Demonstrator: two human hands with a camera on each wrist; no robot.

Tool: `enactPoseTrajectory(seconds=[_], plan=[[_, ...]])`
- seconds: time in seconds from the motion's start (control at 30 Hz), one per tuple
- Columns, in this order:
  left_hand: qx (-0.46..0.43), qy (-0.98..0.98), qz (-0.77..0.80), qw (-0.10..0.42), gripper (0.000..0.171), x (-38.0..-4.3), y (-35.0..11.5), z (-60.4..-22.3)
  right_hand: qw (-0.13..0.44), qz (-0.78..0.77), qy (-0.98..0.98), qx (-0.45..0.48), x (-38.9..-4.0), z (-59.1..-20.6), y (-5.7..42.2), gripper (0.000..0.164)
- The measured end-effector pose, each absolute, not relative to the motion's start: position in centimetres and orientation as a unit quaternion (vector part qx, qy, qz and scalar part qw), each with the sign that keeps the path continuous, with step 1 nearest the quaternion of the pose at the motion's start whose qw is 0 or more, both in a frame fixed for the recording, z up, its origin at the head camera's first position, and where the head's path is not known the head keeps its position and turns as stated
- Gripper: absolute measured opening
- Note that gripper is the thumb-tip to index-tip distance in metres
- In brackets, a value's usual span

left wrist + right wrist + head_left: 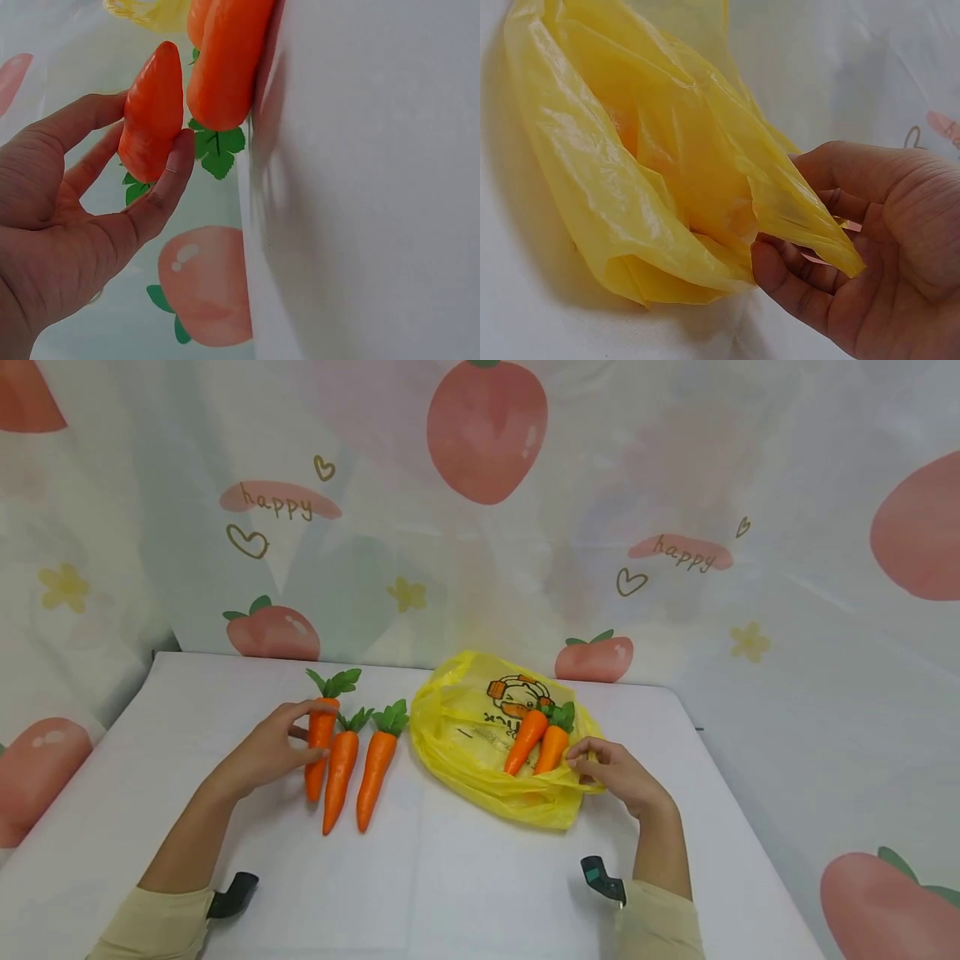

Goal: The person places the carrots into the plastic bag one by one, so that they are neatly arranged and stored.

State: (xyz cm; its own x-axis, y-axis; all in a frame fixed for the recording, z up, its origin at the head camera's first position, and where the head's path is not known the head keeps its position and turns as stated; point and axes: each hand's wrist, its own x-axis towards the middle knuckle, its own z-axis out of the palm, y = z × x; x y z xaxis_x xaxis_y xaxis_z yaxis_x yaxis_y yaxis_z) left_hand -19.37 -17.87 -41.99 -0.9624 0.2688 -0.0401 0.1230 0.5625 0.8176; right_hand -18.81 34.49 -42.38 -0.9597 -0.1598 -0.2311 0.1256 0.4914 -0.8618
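An orange carrot (322, 727) with green leaves is pinched between the thumb and fingers of my left hand (273, 747); in the left wrist view this carrot (154, 105) appears tip upward. Just right of it, a second carrot (341, 781) and a third carrot (377, 777) lie side by side on the table. My right hand (618, 774) pinches the right edge of a yellow plastic bag (442, 735). Two more carrots, one (527, 739) beside another (552, 749), lie at the bag's mouth, their lower ends behind its front edge. Thin crumpled plastic (697, 142) spans the right wrist view.
A white-covered table (450, 877) lies under everything. Behind it hangs a backdrop (480, 560) printed with fruit, flowers and "happy" lettering. Black curved devices, one on the left wrist (234, 895) and one on the right (602, 878), stick out from the sleeves.
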Motion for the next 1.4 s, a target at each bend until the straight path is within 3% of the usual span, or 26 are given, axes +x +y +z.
enactPoseTrajectory(seconds=[1.4], plan=[[0.218,0.829,0.503,0.109,0.056,-17.9,-10.9,-38.0,0.144,-0.502,0.853,-0.007,-18.8,-42.4,34.3,0.018]])
